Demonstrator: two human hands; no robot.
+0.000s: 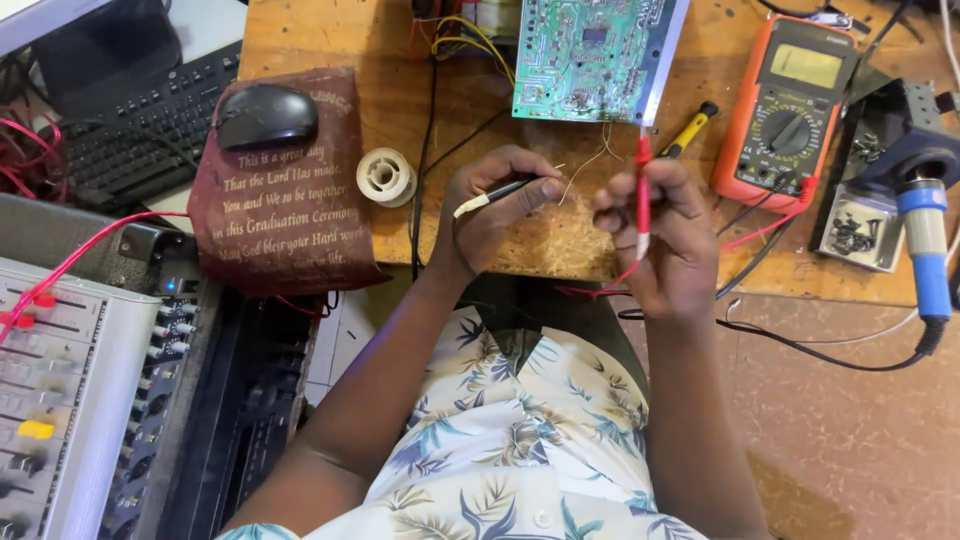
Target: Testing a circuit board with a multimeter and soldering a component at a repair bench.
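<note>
The left hand [490, 215] pinched a black probe [497, 193] over the bench [330, 40]; the right hand [655, 235] gripped a red probe [643, 195] upright. Both hovered below the circuit board [590, 55]. Right, a small tray [860, 230] held screws beside the meter [785, 105].

Black probe [497, 192], red probe [642, 205], both handheld

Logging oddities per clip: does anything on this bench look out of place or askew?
Mostly ordinary repair clutter. One oddity: the circuit board lies askew, with loose wires trailing from its lower edge. The left hand holds a black probe, the right hand a red probe; nothing spilled.
</note>
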